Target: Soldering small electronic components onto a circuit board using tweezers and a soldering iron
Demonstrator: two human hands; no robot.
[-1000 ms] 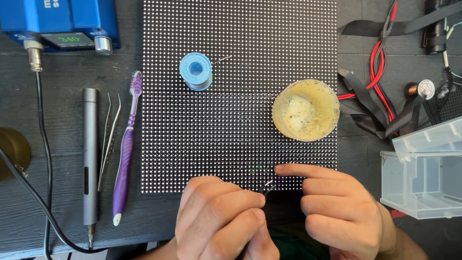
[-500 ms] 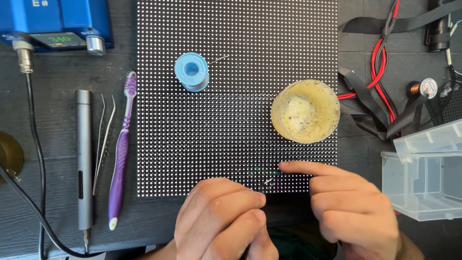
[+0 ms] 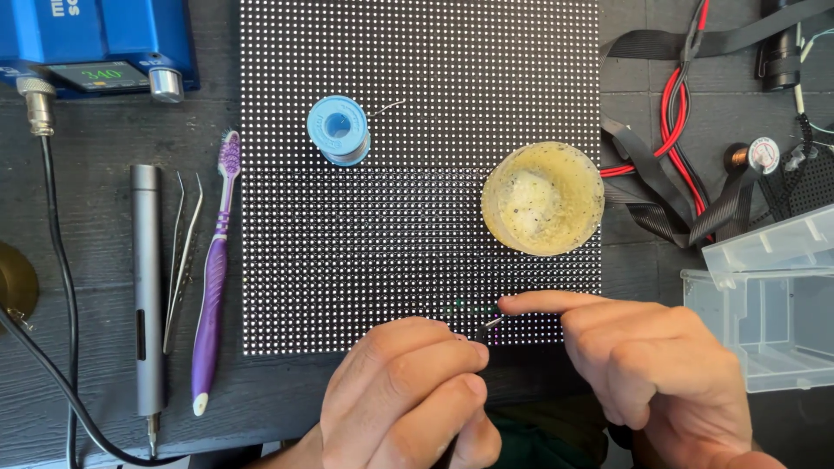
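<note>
Head view: left hand [image 3: 408, 395] curled tight around thin tweezers [image 3: 488, 326], tips touching the dotted panel [image 3: 417, 130] near its lower edge, beside the right hand [image 3: 651, 360]. Right forefinger stretched flat on the panel, other fingers folded, gripping nothing. Above: yellow tub [image 3: 543, 198], blue solder spool [image 3: 339, 130]; left: purple toothbrush [image 3: 213, 278]

A purple toothbrush [image 3: 213, 287], grey pen-shaped driver [image 3: 148, 287], blue solder spool [image 3: 339, 130] and clear plastic box [image 3: 769, 304] lie around
</note>
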